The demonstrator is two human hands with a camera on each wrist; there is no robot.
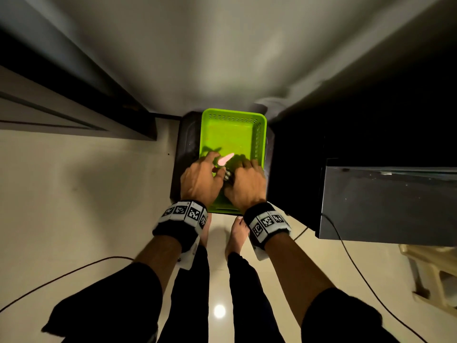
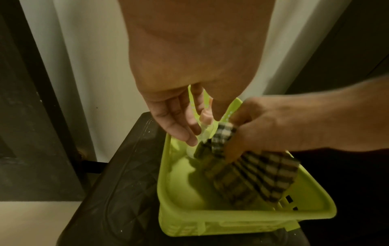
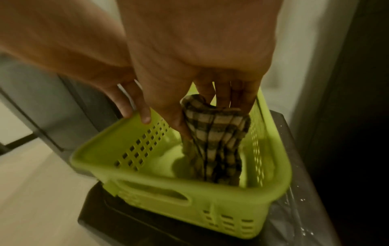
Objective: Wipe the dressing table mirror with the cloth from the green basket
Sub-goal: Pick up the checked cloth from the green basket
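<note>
A green basket (image 1: 232,113) (image 2: 231,214) (image 3: 189,196) stands on a dark stool (image 1: 185,144) (image 2: 126,191) against the wall. Inside it, my right hand (image 1: 247,179) (image 2: 263,129) (image 3: 210,99) grips a brown-and-cream checked cloth (image 2: 252,174) (image 3: 214,133), whose lower part hangs down into the basket. My left hand (image 1: 210,167) (image 2: 185,126) (image 3: 134,113) has straight fingers that rest on the basket's left wall. A pale object with a pink tip (image 1: 226,159) (image 2: 202,133) lies by those fingers; whether they hold it is unclear. No mirror is in view.
A dark grey cabinet (image 1: 383,201) stands close on the right, with a black cable (image 1: 358,268) trailing from it over the pale floor. A cream plastic stool (image 1: 432,273) sits at the far right. A dark door frame (image 1: 61,95) is on the left. My bare feet are just before the stool.
</note>
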